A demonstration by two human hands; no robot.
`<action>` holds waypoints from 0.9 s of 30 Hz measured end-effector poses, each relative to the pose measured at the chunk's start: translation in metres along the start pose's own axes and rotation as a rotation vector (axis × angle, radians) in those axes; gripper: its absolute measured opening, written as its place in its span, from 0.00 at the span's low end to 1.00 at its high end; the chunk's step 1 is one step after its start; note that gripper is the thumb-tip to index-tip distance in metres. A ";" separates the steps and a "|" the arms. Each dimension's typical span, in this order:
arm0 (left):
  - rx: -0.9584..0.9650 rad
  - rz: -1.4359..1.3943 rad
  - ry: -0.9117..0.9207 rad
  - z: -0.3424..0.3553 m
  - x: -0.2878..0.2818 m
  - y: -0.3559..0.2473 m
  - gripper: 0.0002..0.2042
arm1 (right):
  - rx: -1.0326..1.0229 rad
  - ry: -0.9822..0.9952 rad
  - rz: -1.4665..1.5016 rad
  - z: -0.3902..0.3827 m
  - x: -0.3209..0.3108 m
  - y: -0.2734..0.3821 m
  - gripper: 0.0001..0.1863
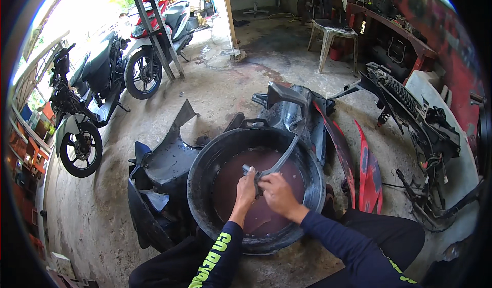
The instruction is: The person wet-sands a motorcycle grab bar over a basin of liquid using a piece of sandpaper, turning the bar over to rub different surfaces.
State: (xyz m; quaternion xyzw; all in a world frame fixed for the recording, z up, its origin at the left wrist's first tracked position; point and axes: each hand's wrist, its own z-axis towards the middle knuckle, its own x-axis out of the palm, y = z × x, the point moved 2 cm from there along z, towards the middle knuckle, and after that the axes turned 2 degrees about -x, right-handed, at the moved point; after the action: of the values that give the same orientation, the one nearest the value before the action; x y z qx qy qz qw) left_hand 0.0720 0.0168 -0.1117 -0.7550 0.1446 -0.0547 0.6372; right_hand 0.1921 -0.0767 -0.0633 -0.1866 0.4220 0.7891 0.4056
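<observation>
Both hands, left hand and right hand, closed on lower end of long grey plastic fairing strip over murky brown water in round black basin; best scrubbed kept low, avoiding splashes.

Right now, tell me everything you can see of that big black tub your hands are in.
The tub is round, black and looks like scuffed, grimy plastic, with a handle at its far rim. It sits upright on the concrete floor, holding murky reddish-brown liquid. A long grey curved part leans over its far rim into the tub, gripped by the left hand and right hand. Dark motorcycle panels lie against its left side.
</observation>
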 end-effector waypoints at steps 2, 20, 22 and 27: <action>-0.067 -0.041 0.051 -0.002 0.005 -0.003 0.30 | -0.024 0.045 0.091 -0.001 -0.006 -0.007 0.16; -0.177 -0.060 0.115 -0.010 0.008 -0.017 0.31 | 0.046 0.033 -0.087 0.003 -0.015 -0.038 0.17; -0.083 -0.037 0.059 -0.005 0.006 -0.012 0.31 | -0.007 0.063 -0.025 -0.006 -0.007 -0.014 0.17; -0.228 -0.051 0.122 -0.012 0.013 -0.023 0.31 | 0.045 0.010 -0.110 0.004 -0.019 -0.049 0.15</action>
State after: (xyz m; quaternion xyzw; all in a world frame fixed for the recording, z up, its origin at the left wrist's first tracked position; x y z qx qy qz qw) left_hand 0.0850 0.0054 -0.0887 -0.8213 0.1693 -0.0999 0.5356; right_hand 0.2426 -0.0669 -0.0743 -0.2042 0.4305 0.7550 0.4504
